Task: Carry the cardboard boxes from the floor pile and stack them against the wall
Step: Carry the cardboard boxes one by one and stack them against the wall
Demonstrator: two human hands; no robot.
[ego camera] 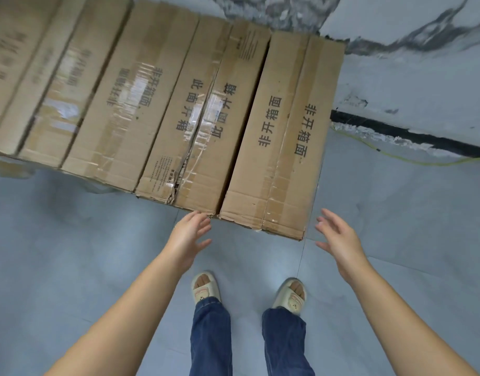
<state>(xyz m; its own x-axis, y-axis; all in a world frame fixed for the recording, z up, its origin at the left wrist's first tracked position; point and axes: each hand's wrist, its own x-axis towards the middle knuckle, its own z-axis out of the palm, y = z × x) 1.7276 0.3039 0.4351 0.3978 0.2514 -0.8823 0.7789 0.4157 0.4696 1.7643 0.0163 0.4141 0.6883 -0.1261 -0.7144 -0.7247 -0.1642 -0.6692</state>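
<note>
Since both your left hand (188, 234) and right hand (339, 240) are spread and holding nothing near the rightmost box (285, 137), lying by the far wall (412, 77), grab its long sides; it looks stiff, bulky, maybe heavy, with slick tape.

One head-worn view — looking steeply down, close above floor (70, 253) and feet.

A pale grey tiled floor (70, 240) carried a row of cardboard boxes (179, 104) side by side, plus a yellow-green cable (412, 160).
</note>
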